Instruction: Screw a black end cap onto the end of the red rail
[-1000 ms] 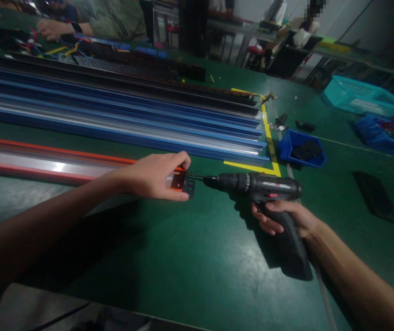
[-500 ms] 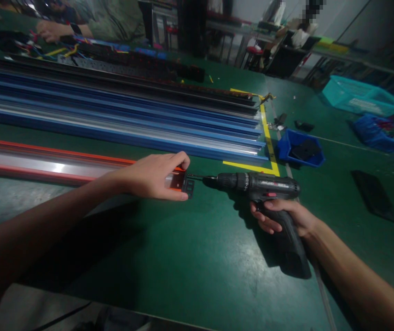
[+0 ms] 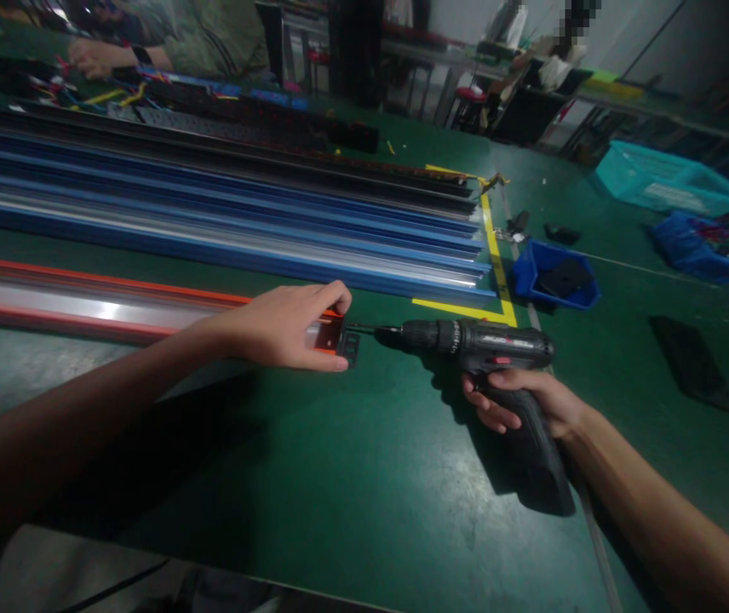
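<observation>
My left hand (image 3: 284, 328) grips the right end of a long orange and silver metal profile (image 3: 109, 308), thumb on the near side and fingers on the far side. A small black end cap (image 3: 350, 347) sits at that end. My right hand (image 3: 524, 398) is wrapped round the grip of a black cordless drill (image 3: 498, 345), which points left. Its long thin bit (image 3: 363, 328) reaches the end cap; whether the tip sits in a screw is too small to tell.
Several blue and black profiles (image 3: 243, 221) lie beyond the orange one, beside yellow tape (image 3: 497, 264). A blue bin (image 3: 553, 272), a dark phone-like slab (image 3: 691, 359) and a teal basket (image 3: 671, 179) are at the right. Across the table is a person's hand (image 3: 93, 58).
</observation>
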A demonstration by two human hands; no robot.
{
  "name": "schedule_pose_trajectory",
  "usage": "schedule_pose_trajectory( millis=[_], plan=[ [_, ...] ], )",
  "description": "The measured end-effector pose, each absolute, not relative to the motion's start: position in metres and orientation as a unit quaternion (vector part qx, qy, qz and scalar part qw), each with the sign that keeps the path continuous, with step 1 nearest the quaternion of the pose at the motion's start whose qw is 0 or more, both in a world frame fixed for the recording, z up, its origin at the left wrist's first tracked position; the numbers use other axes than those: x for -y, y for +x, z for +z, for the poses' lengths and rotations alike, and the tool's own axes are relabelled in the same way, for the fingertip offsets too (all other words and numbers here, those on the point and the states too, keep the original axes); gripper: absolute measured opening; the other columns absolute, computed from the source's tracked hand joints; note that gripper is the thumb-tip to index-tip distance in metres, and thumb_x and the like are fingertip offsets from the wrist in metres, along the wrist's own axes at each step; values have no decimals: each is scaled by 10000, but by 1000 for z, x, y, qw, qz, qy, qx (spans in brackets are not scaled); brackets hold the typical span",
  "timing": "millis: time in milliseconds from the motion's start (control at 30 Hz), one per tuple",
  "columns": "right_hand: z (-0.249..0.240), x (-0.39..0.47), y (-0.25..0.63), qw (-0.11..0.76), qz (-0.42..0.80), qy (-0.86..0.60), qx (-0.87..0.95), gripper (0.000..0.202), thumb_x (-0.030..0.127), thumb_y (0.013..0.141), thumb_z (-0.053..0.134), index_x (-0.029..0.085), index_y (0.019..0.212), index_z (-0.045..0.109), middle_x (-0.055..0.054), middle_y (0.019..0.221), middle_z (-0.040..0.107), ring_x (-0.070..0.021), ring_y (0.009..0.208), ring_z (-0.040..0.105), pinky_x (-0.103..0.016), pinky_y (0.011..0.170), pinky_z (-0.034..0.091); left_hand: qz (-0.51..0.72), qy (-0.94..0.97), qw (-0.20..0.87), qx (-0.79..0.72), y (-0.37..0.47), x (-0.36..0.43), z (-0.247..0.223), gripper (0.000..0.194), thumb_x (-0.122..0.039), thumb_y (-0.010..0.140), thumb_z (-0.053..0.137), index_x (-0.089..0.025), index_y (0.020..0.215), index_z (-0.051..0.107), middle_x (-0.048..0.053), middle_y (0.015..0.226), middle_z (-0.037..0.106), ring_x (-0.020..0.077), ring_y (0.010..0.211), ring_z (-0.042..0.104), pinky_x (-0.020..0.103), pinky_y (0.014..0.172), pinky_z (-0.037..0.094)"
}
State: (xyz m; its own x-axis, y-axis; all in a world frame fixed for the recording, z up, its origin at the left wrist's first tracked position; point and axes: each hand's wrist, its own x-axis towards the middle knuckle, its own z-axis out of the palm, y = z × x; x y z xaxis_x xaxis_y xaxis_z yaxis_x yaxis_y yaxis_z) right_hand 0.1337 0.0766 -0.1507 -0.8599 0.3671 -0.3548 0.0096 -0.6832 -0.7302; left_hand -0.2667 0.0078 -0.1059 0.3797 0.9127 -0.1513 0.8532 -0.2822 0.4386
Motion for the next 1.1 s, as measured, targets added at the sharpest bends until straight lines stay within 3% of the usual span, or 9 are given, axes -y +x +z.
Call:
schedule_pose_trajectory(
  millis=[1100],
  plan=[
    [-150, -77, 135, 97, 884, -251, 382, 227, 276, 970, 764, 84, 1083, 805, -63, 850, 740, -48, 470, 528, -216, 590, 602, 58, 789, 238, -563, -265, -7, -104, 653, -712, 811, 735, -251, 1205, 492, 70, 1138, 710, 274, 949, 695, 334, 785, 441]
  ],
)
